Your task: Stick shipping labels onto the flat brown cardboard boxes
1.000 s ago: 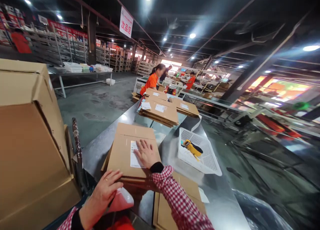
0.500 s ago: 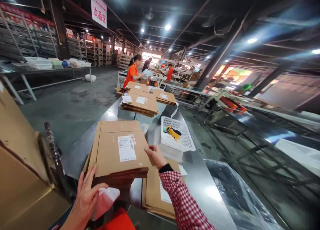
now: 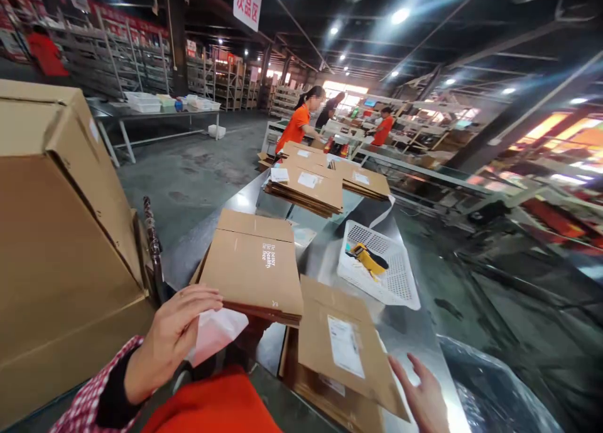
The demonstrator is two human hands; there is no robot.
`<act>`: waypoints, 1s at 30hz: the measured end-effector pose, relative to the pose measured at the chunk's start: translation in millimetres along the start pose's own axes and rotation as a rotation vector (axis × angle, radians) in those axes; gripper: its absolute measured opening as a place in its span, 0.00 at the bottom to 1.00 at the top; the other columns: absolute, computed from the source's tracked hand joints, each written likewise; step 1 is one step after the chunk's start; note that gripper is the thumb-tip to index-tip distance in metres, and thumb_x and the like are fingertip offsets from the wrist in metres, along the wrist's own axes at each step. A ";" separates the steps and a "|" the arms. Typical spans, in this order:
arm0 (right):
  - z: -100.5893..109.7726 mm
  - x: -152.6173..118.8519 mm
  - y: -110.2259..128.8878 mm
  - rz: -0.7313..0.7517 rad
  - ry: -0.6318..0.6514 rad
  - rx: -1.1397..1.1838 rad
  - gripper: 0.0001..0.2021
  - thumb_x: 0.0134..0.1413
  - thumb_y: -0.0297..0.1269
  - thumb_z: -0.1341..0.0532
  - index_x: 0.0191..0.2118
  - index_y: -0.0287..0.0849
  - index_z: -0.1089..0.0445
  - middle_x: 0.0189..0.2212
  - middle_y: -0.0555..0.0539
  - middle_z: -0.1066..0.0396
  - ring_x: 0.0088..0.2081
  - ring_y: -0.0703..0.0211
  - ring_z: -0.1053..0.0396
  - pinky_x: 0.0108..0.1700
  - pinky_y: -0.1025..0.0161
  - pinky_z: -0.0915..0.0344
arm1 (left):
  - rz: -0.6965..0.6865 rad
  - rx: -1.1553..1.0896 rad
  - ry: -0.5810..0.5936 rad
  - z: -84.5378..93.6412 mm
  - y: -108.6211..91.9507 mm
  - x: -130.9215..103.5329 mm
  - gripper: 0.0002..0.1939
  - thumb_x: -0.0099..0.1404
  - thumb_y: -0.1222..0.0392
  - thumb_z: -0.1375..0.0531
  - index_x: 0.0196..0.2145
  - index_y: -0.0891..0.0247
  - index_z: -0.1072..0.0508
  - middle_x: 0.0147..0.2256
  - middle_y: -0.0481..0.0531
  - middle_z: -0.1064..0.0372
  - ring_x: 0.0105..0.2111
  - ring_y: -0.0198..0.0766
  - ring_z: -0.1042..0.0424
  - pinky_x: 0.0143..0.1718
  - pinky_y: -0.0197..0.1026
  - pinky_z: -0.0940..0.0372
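Left hand [image 3: 172, 339] around a pale sheet [image 3: 219, 334], right hand [image 3: 426, 395] loosely spread beside labelled cardboard [image 3: 319, 334]

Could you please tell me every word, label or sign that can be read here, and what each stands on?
"次品区": red, on the hanging sign; its smaller top line is unreadable.
"Be better Be healthy Be free": sideways on the near stack's top carton.
White label near the right hand: too small to read.
Labels on the farther cartons: too small.
Red banners at the back: too blurred.
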State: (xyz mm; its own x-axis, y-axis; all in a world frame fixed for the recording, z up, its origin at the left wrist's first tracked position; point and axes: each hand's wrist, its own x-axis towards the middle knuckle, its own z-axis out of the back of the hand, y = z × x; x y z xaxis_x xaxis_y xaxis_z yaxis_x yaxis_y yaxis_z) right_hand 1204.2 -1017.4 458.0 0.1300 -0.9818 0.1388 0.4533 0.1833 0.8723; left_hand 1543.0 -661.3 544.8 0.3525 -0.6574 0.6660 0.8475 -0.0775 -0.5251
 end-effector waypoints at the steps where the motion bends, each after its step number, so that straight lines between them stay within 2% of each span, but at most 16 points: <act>1: -20.8 -16.2 19.8 0.029 0.083 0.061 0.21 0.36 0.52 0.34 0.37 0.47 0.28 0.48 0.26 0.32 0.51 0.31 0.34 0.49 0.38 0.36 | 0.002 -0.013 0.000 -0.8 -7.5 5.1 0.18 0.65 0.73 0.52 0.45 0.60 0.28 0.44 0.51 0.25 0.49 0.37 0.29 0.52 0.40 0.35; 2: -43.7 -35.6 43.1 0.073 0.225 0.199 0.24 0.41 0.53 0.35 0.45 0.47 0.30 0.53 0.29 0.35 0.55 0.35 0.36 0.54 0.40 0.39 | -0.001 -0.030 0.000 -2.2 -14.0 9.4 0.18 0.66 0.73 0.53 0.45 0.61 0.27 0.44 0.52 0.25 0.48 0.37 0.29 0.51 0.40 0.34; 3: -67.7 -56.8 68.3 0.157 0.478 0.346 0.28 0.44 0.52 0.35 0.51 0.47 0.33 0.56 0.33 0.37 0.58 0.39 0.39 0.58 0.42 0.41 | -0.005 -0.048 0.001 -3.7 -19.4 12.8 0.18 0.66 0.72 0.53 0.45 0.61 0.27 0.43 0.52 0.24 0.47 0.37 0.28 0.50 0.40 0.34; 5: -113.8 -99.0 117.1 0.353 0.880 0.511 0.34 0.39 0.53 0.31 0.53 0.46 0.35 0.56 0.37 0.36 0.58 0.43 0.39 0.60 0.45 0.43 | 0.001 -0.084 -0.002 -5.5 -25.5 17.0 0.16 0.67 0.70 0.51 0.45 0.60 0.27 0.43 0.51 0.24 0.46 0.36 0.27 0.49 0.38 0.33; 6: -133.5 -117.5 137.6 0.409 1.071 0.538 0.33 0.39 0.52 0.30 0.52 0.45 0.33 0.54 0.40 0.34 0.56 0.45 0.36 0.59 0.48 0.42 | 0.013 -0.100 -0.010 -5.0 -25.7 17.7 0.15 0.67 0.68 0.50 0.45 0.60 0.27 0.42 0.51 0.24 0.45 0.36 0.27 0.48 0.37 0.33; 7: -149.8 -133.0 153.8 0.445 1.212 0.555 0.27 0.42 0.51 0.31 0.49 0.44 0.30 0.49 0.42 0.30 0.52 0.48 0.33 0.56 0.50 0.38 | 0.034 -0.110 -0.019 -3.4 -23.8 17.7 0.14 0.68 0.66 0.50 0.44 0.60 0.26 0.42 0.50 0.24 0.45 0.36 0.27 0.47 0.36 0.33; 9: -170.5 -153.9 172.4 0.427 1.328 0.584 0.16 0.51 0.49 0.36 0.40 0.42 0.26 0.39 0.45 0.26 0.43 0.53 0.29 0.50 0.55 0.33 | 0.113 -0.075 -0.037 2.8 -15.0 14.6 0.14 0.69 0.62 0.50 0.44 0.60 0.26 0.43 0.51 0.24 0.46 0.38 0.27 0.49 0.38 0.33; 11: -176.8 -162.0 175.8 0.350 1.276 0.621 0.13 0.56 0.47 0.40 0.36 0.42 0.25 0.35 0.47 0.25 0.39 0.55 0.28 0.46 0.58 0.32 | 0.235 0.056 -0.111 10.3 -3.4 7.3 0.16 0.70 0.58 0.50 0.50 0.61 0.29 0.51 0.55 0.29 0.53 0.42 0.32 0.54 0.43 0.36; 13: -174.9 -161.6 172.3 0.295 1.196 0.636 0.12 0.55 0.45 0.38 0.38 0.42 0.25 0.37 0.47 0.25 0.41 0.54 0.29 0.47 0.57 0.33 | 0.293 0.168 -0.171 13.8 5.0 -3.9 0.22 0.69 0.53 0.49 0.59 0.61 0.38 0.59 0.58 0.40 0.60 0.46 0.41 0.59 0.49 0.41; 15: -171.5 -158.6 168.4 0.309 1.154 0.597 0.11 0.55 0.43 0.38 0.39 0.43 0.25 0.38 0.46 0.26 0.42 0.54 0.30 0.48 0.57 0.33 | 0.242 0.169 -0.093 9.4 6.9 -15.7 0.30 0.66 0.47 0.45 0.62 0.59 0.43 0.62 0.58 0.45 0.62 0.48 0.45 0.60 0.51 0.43; 17: -171.1 -157.5 165.7 0.344 1.127 0.534 0.10 0.55 0.42 0.38 0.37 0.42 0.26 0.35 0.47 0.27 0.38 0.56 0.31 0.44 0.60 0.33 | 0.146 0.091 0.077 -2.5 2.9 -24.0 0.31 0.61 0.43 0.41 0.58 0.57 0.38 0.58 0.56 0.37 0.60 0.48 0.40 0.58 0.49 0.40; 19: -173.2 -159.1 163.9 0.329 1.105 0.497 0.09 0.55 0.41 0.38 0.33 0.41 0.27 0.30 0.49 0.30 0.33 0.60 0.33 0.38 0.65 0.33 | 0.178 -0.001 0.159 -17.3 -3.1 -27.3 0.23 0.61 0.45 0.39 0.51 0.56 0.31 0.48 0.53 0.28 0.52 0.46 0.31 0.53 0.45 0.34; 21: -175.1 -161.2 163.6 0.278 1.068 0.493 0.07 0.54 0.40 0.38 0.33 0.42 0.30 0.27 0.51 0.32 0.29 0.63 0.35 0.33 0.67 0.35 | 0.318 -0.141 0.132 -29.5 -7.4 -27.6 0.14 0.65 0.49 0.42 0.44 0.58 0.29 0.40 0.51 0.24 0.41 0.40 0.24 0.43 0.37 0.29; 24: -172.9 -160.2 168.2 0.336 0.947 0.443 0.09 0.52 0.38 0.36 0.39 0.44 0.31 0.30 0.51 0.31 0.30 0.62 0.34 0.34 0.67 0.34 | 0.490 -0.382 0.094 -38.6 -7.4 -28.9 0.12 0.68 0.52 0.46 0.45 0.59 0.32 0.35 0.49 0.24 0.33 0.35 0.23 0.34 0.31 0.28; 27: -167.1 -153.7 176.0 0.513 0.841 0.371 0.12 0.52 0.39 0.36 0.44 0.47 0.29 0.35 0.48 0.32 0.35 0.60 0.32 0.37 0.65 0.32 | 0.462 -0.427 0.074 -40.2 -2.4 -32.5 0.14 0.69 0.54 0.45 0.50 0.57 0.36 0.38 0.51 0.23 0.38 0.37 0.23 0.40 0.34 0.28; 30: -164.2 -147.4 181.8 0.583 0.807 0.397 0.20 0.49 0.45 0.33 0.49 0.48 0.30 0.44 0.44 0.32 0.42 0.56 0.31 0.42 0.63 0.31 | 0.366 -0.372 0.052 -40.7 3.0 -34.3 0.16 0.69 0.55 0.45 0.54 0.56 0.37 0.39 0.52 0.23 0.41 0.39 0.24 0.43 0.39 0.27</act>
State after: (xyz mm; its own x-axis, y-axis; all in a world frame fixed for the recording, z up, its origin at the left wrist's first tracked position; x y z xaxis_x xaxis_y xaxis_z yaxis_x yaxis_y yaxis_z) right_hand 1412.3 -831.0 519.1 0.8445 -0.3976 0.3588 -0.1671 0.4410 0.8818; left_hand 1517.4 -669.5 498.9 0.5715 -0.7267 0.3813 0.4709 -0.0901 -0.8776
